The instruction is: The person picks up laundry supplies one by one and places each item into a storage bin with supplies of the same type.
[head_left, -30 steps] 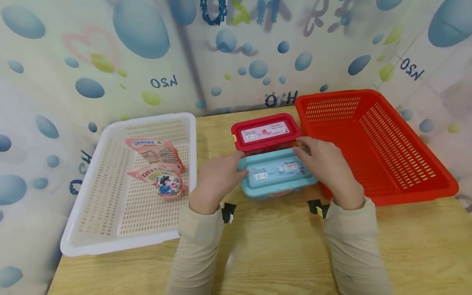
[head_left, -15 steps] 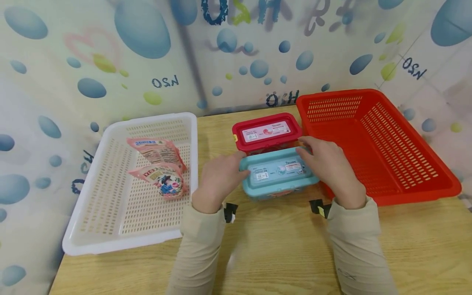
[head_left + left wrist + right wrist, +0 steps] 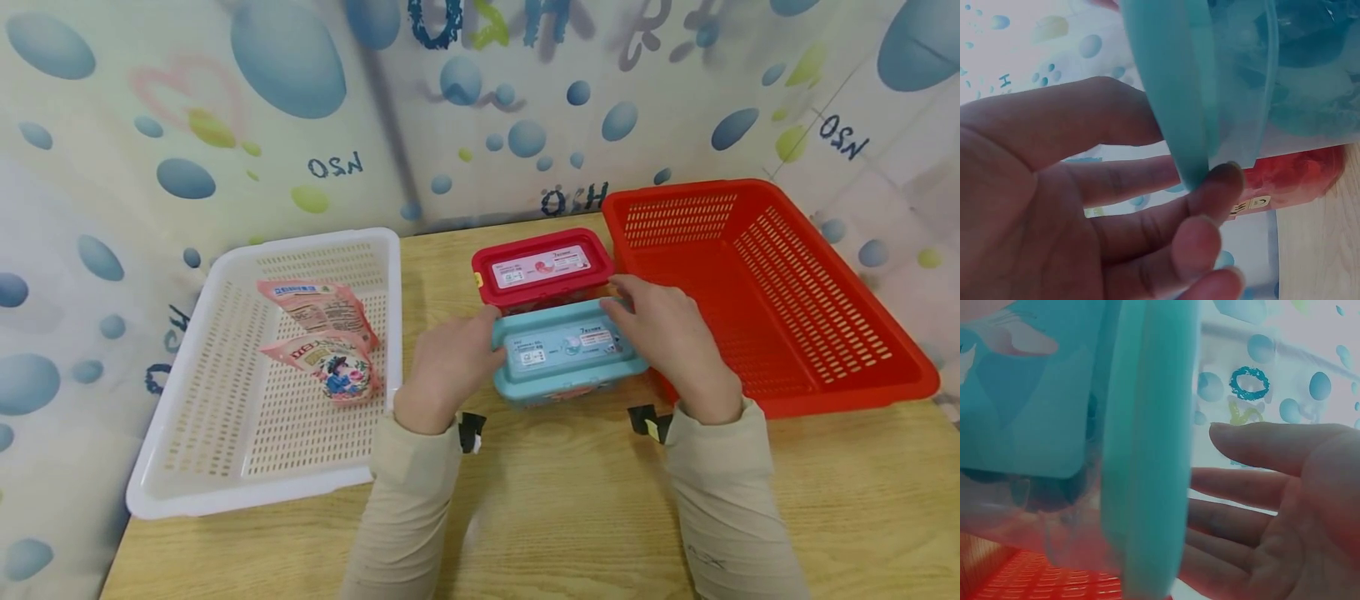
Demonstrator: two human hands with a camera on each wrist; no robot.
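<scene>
A clear plastic tub with a light blue lid stands on the table between the hands, with bluish contents visible through its wall. My left hand grips the left end of its lid; in the left wrist view, curled fingers wrap the lid's rim. At the far right corner is my right hand, its thumb over the lid. The right wrist view has its fingers fairly straight, passing behind the lid, their tips hidden. Just behind stands a similar tub with a red lid.
To the left, a white plastic basket holds two pink printed pouches. A red plastic basket stands close by the tubs on the right. Behind the wooden table rises a bubble-patterned wall.
My left hand has shifted slightly right, covering more of the blue lid's left end. The right hand, both tubs and the baskets look nearly unchanged.
</scene>
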